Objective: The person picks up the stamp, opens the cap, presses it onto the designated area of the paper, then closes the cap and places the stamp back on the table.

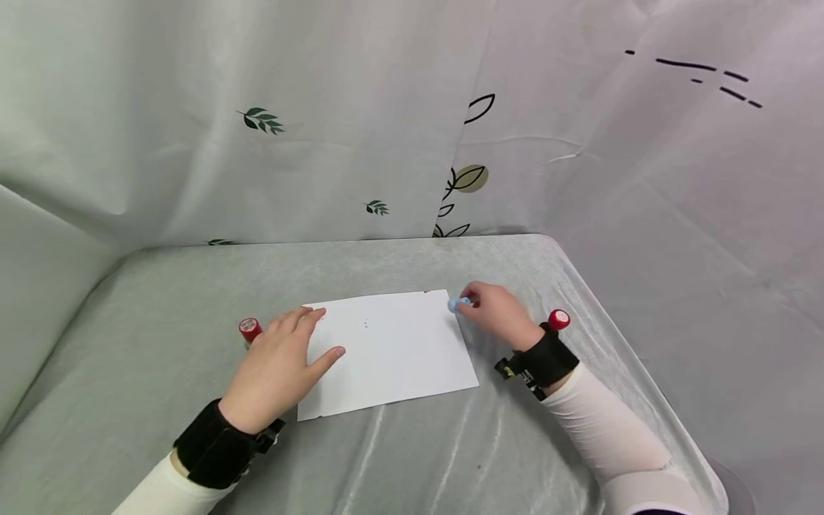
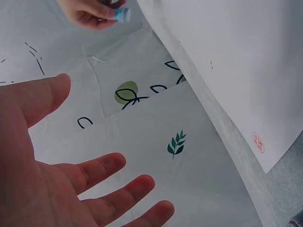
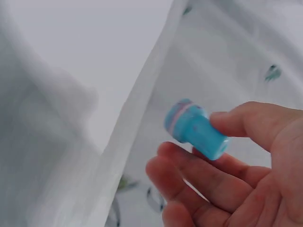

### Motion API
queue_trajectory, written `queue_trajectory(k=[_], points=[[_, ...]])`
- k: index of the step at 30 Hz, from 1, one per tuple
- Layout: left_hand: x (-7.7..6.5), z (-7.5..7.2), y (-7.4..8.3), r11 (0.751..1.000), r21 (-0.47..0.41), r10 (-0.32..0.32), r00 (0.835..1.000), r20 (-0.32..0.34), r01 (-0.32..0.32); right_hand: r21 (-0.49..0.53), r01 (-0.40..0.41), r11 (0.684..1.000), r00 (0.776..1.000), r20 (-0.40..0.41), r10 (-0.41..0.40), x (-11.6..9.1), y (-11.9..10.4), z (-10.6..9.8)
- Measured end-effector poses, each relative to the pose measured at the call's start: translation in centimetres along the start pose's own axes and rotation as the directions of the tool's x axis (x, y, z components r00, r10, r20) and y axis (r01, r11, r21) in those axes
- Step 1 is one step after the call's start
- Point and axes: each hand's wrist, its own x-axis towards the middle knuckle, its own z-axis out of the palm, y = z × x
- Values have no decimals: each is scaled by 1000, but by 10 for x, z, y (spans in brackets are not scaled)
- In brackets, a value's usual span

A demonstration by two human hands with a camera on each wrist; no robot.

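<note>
A blue toy stamp (image 3: 199, 130) is pinched between the thumb and fingers of my right hand (image 1: 498, 311), beside the far right corner of a white sheet of paper (image 1: 393, 357). In the right wrist view the stamp lies tilted, its wider banded end pointing away from the palm. My left hand (image 1: 277, 365) spreads over the sheet's left edge, fingers apart and holding nothing. Near the sheet's corner, the left wrist view shows a small red oval print (image 2: 258, 142). A few tiny dark marks (image 1: 366, 323) dot the sheet.
One red-topped stamp (image 1: 249, 328) stands left of the paper, just beyond my left hand. Another red-topped stamp (image 1: 558, 319) is by my right wrist. A grey cloth (image 1: 187, 293) covers the table, with pale patterned sheeting (image 1: 322, 143) hanging behind it.
</note>
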Motion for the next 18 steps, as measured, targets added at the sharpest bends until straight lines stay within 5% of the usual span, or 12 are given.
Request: queue_trajectory(k=[5,11,18], points=[[-2,-2,2,1000,9,-8,1000,20,7,198,63,978,998,13,-67,-1,-39,13],[-2,-1,5,1000,24,-4,999,33,3,382,149,912,987,3,-163,-7,-82,25],[-2,0,6,1000,19,2,999,32,-3,528,155,835,980,27,-199,-14,-104,34]])
